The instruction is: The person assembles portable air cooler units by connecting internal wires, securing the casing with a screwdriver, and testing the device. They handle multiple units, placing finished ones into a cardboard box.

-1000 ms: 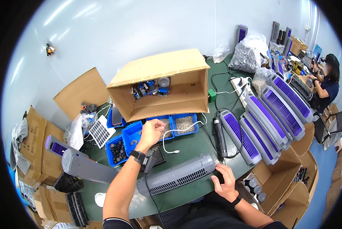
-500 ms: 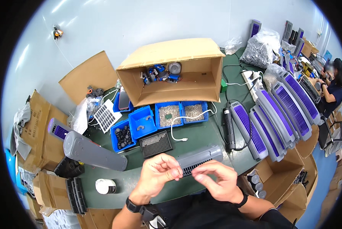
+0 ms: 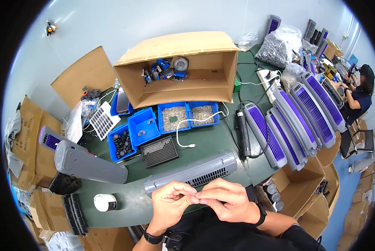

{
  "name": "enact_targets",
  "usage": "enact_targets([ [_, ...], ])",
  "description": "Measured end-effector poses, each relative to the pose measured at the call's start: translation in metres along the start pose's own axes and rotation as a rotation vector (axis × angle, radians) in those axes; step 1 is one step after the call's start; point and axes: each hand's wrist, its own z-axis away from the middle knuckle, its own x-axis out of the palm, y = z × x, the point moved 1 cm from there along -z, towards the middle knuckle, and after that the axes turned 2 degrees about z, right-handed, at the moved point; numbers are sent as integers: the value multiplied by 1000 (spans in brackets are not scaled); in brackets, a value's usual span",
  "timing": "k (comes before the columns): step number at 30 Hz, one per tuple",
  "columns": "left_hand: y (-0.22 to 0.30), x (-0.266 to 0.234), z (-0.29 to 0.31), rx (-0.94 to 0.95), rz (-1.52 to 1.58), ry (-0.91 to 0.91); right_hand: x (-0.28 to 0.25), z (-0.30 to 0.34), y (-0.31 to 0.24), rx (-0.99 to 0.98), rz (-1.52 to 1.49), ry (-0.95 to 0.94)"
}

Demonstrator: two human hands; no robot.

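My left hand (image 3: 172, 206) and my right hand (image 3: 228, 202) meet near the front edge of the green table, both pinched, with their fingertips touching. Whatever lies between those fingertips is too small or hidden to name. Just beyond them a long grey slotted housing (image 3: 183, 172) lies on the tabletop, partly covered by my fingers. A black tray with a grid of small holes (image 3: 160, 151) sits behind the housing. Off to its right, a black corded electric screwdriver (image 3: 243, 133) lies with its tip towards me.
Blue bins hold black knobs (image 3: 122, 145), grey pieces (image 3: 144, 129) and small metal parts (image 3: 174, 118). Behind them stands an open cardboard box (image 3: 175, 94). Purple-and-grey tower units (image 3: 266, 136) line the right. A grey tower (image 3: 91, 165) and white tub (image 3: 105, 202) are left. A person (image 3: 360, 94) sits far right.
My hands have come together from a small gap until the fingertips touch. The view has shifted, so the table's things appear further left and higher, and more of the grey housing shows.
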Motion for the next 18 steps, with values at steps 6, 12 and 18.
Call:
enact_targets([
  [6,-20,0,5,-181,23,6,-4,17,16,33,0,-27],
  [12,-53,-5,7,-389,154,12,-17,45,41,165,87,90],
  [18,-74,-2,12,-548,335,27,-29,68,102,427,39,349],
])
